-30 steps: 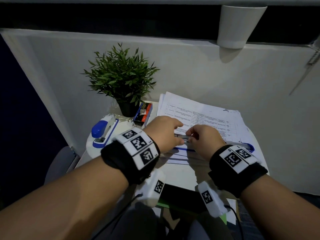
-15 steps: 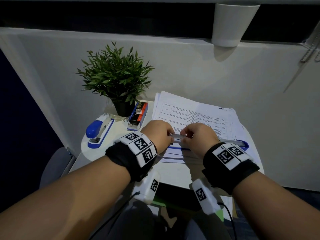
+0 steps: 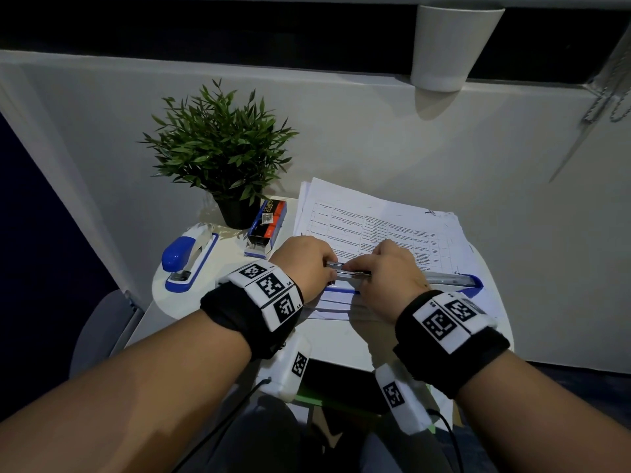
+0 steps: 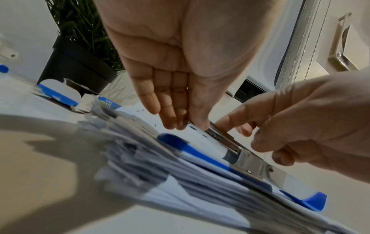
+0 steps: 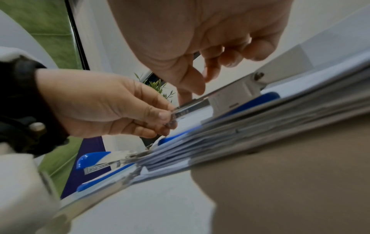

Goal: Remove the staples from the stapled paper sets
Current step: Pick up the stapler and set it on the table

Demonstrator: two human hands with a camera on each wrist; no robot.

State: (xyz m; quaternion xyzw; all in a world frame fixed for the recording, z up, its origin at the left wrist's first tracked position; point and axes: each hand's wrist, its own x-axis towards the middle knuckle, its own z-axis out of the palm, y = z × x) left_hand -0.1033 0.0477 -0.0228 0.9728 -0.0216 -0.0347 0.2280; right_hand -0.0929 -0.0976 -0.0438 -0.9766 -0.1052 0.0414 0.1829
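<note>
Both hands meet over paper stack point(image 3: 382, 220): left hand point(image 3: 307, 264) pinches left tip of opened stapler's metal rail point(image 4: 222, 139), right hand point(image 3: 389, 271) fingers curled onto it; rail runs left-right.

Beyond your work, a potted plant point(image 3: 218, 165) at the table's point(image 3: 177, 302) far left, staple box point(image 3: 266, 224) just beside it, white cup point(image 3: 447, 46) hanging on the wall above you.

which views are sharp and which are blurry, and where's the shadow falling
Head view: dim but fairly sharp; the potted plant and printed paper stack read clearly, with straight edges bowed by the wide lens. Left wrist view: the left hand is crisp, the near paper edges smeared, a broad shadow across the table. Right wrist view: foreground paper edges blurred, right hand soft.
</note>
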